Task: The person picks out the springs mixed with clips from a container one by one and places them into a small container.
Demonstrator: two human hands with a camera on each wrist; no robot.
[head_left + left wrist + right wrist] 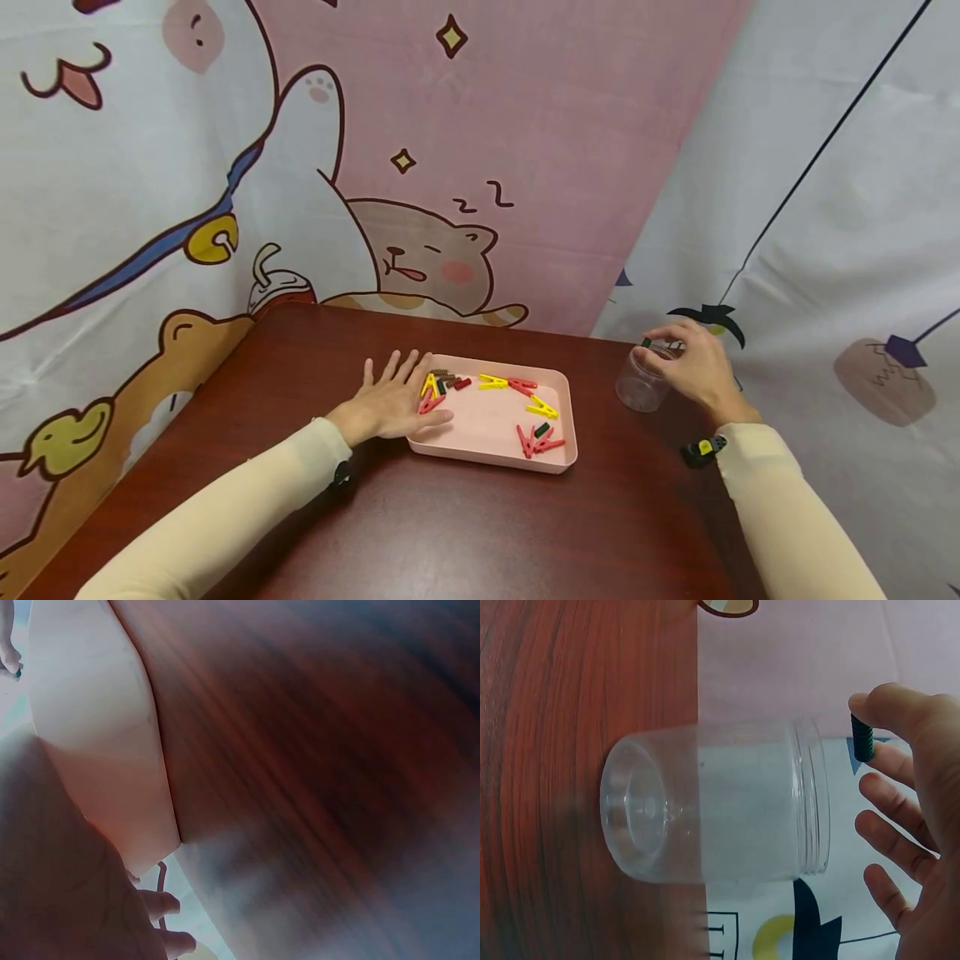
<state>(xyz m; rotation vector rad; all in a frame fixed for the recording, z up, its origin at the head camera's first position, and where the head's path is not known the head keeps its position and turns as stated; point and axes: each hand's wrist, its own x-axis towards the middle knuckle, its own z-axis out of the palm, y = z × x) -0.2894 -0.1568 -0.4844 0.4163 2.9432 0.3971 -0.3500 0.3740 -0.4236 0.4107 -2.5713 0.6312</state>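
Note:
Between thumb and index finger, my right hand (697, 367) pinches a small dark green coil spring (862, 738). The spring is just above the open mouth of a clear plastic jar (742, 802), which stands upright on the table to the right of the tray. My left hand (392, 398) lies with fingers spread at the left edge of a pink tray (480, 457). Beside that hand, inside the tray, are a red clip (432, 404), a yellow clip (428, 385) and several small springs (454, 382). The left wrist view shows mostly the tray's outer wall (105, 750).
More red clips (528, 443) lie at the tray's front right around another dark green spring (542, 430). Yellow clips (542, 407) are along its back and right. The dark wooden table (465, 525) meets a cartoon-printed cloth (562, 167) behind and at the right.

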